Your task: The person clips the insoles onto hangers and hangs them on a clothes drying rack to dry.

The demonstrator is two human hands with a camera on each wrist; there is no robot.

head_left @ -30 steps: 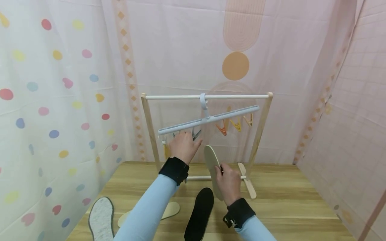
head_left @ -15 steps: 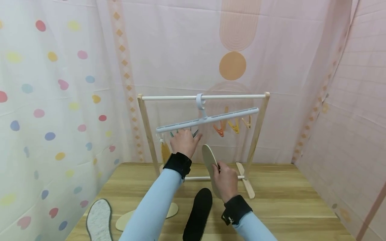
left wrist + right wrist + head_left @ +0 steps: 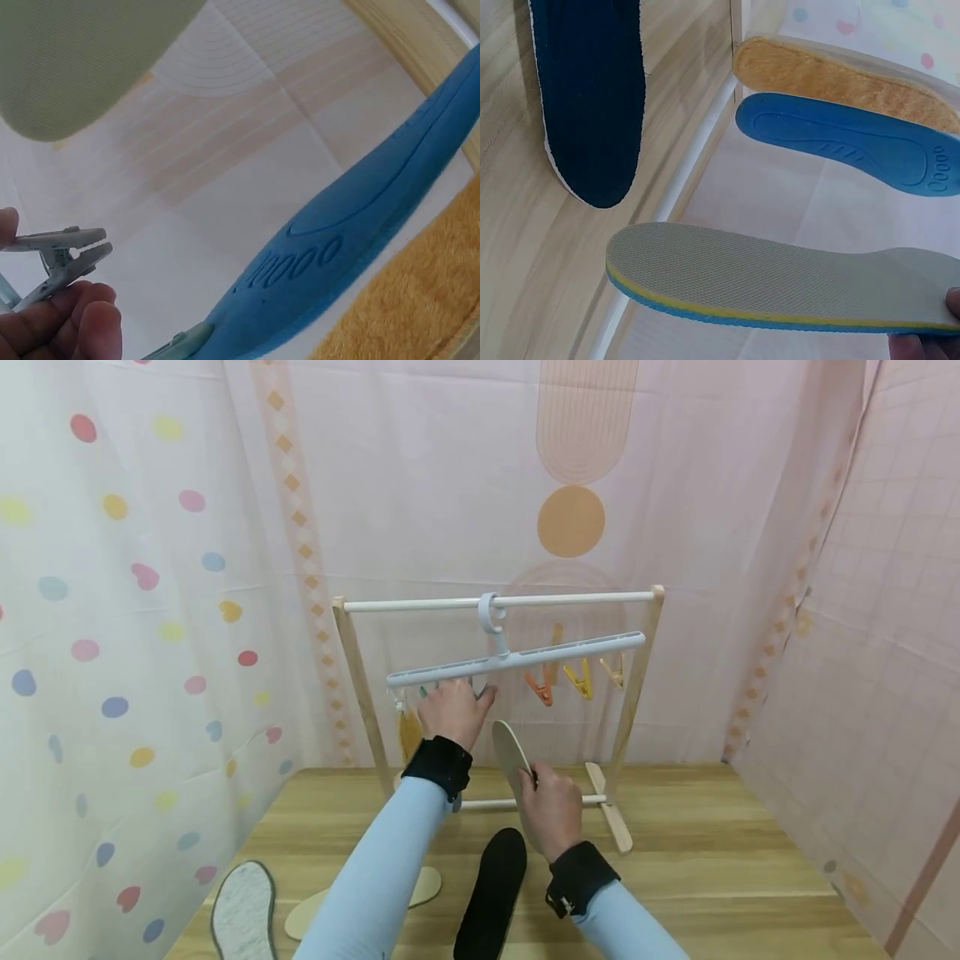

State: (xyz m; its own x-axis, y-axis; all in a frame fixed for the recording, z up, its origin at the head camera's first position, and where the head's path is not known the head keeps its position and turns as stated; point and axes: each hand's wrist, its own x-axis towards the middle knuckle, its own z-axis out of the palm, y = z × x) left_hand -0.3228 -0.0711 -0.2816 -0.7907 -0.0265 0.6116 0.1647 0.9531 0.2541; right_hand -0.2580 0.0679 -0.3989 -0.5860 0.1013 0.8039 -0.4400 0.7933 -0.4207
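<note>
Light-blue plastic hanger bar has swung nearer to level. Left hand pinches a grey plastic spring clip, its jaws slightly parted. Right hand grips a beige mesh insole with yellow-and-blue edging, positioned below the bar, apart from the clip. Levelling raises the clip side; the insole probably sits low for clamping. A blue moulded insole hangs nearby, held by a green clip.

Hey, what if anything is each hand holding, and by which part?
The right hand holds a beige mesh insole with yellow and blue edge layers, by one long edge; the left hand pinches a grey toothed clip by its handles.
</note>
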